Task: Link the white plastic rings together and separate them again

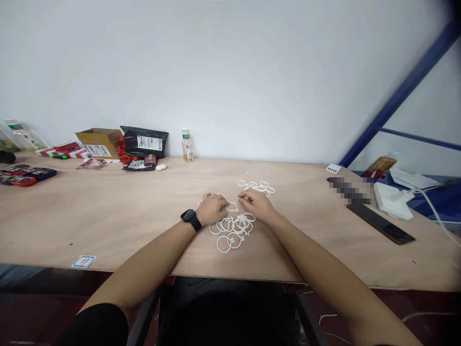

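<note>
My left hand (212, 209), with a black watch on its wrist, has its fingers bent and closed at the edge of a white curtain ring (232, 206) that has a small eyelet. Part of another white ring shows behind this hand at its left. Opposite it, my right hand (258, 205) has thumb and fingers drawn together in a pinch; anything between the fingertips is too small to make out. A loose pile of white curtain rings (224, 244) lies below the hands, close to me. Just beyond my right hand lies a second group of rings (264, 183).
At the back stand a drink bottle (188, 146), a black parcel bag (153, 142) and an open cardboard box (97, 142). A phone (382, 223) and a white charger (392, 201) lie at the right. A numbered card (84, 261) is near the front edge.
</note>
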Available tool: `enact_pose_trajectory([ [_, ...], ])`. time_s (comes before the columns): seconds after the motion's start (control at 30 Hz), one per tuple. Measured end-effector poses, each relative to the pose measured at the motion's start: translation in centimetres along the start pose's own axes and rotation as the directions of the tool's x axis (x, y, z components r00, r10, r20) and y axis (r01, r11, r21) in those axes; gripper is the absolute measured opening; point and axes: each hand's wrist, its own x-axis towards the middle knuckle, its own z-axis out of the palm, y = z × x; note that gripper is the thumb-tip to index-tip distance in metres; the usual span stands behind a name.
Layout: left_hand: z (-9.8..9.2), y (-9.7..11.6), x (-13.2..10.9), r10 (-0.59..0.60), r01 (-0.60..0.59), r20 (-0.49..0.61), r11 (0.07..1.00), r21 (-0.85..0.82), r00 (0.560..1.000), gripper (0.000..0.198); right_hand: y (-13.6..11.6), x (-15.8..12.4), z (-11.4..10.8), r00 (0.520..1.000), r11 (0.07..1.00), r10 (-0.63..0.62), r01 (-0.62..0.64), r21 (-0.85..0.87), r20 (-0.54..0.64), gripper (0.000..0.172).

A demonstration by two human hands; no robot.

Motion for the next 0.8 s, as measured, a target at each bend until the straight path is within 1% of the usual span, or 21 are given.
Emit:
enact_pose_trajectory([
  [0.13,-0.04,0.08,-0.12,0.000,0.000,-0.015,0.999,-0.035,1.000,0.031,-0.30,-0.30,0.45,0.983,0.997,-0.077,0.076,0.010,0.167,0.022],
  [0.2,-0.01,0.15,-0.14,0.002,-0.003,-0.010,0.999,-0.034,1.000,0.027,-0.25,-0.36,0.54,0.972,0.997,-0.071,0.075,-0.009,0.222,0.024],
  [0.27,-0.02,0.23,-0.13,-0.001,0.000,-0.004,1.000,-0.015,1.000,0.024,-0.22,-0.35,0.53,0.969,0.998,-0.026,0.041,-0.054,0.247,0.020],
  [0.33,-0.07,0.28,-0.10,-0.004,0.004,-0.003,1.000,0.004,1.000,0.024,-0.24,-0.31,0.44,0.968,0.994,0.037,-0.011,-0.106,0.249,0.014],
  [0.4,-0.10,0.31,-0.07,-0.011,0.011,-0.012,1.000,0.019,1.000,0.025,-0.31,-0.28,0.35,0.964,0.990,0.079,-0.047,-0.130,0.253,0.016],
  [0.47,-0.07,0.31,-0.05,-0.017,0.018,-0.032,0.999,0.029,0.999,0.025,-0.35,-0.26,0.35,0.961,0.992,0.082,-0.051,-0.119,0.266,0.019],
  [0.53,0.02,0.28,-0.05,-0.017,0.019,-0.052,0.999,0.033,0.998,0.025,-0.35,-0.25,0.44,0.962,0.994,0.063,-0.037,-0.102,0.267,0.014],
  [0.6,0.15,0.22,-0.05,-0.018,0.020,-0.065,0.999,0.029,0.998,0.025,-0.32,-0.23,0.56,0.968,0.994,0.052,-0.026,-0.105,0.244,0.007],
  [0.67,0.28,0.15,-0.05,-0.023,0.024,-0.074,1.000,0.015,0.997,0.025,-0.31,-0.22,0.63,0.976,0.993,0.059,-0.035,-0.116,0.208,0.009],
  [0.8,0.38,0.05,-0.06,-0.013,0.011,-0.082,1.000,-0.029,0.997,0.025,-0.49,-0.23,0.60,0.981,0.990,0.119,-0.105,-0.099,0.156,0.011],
])
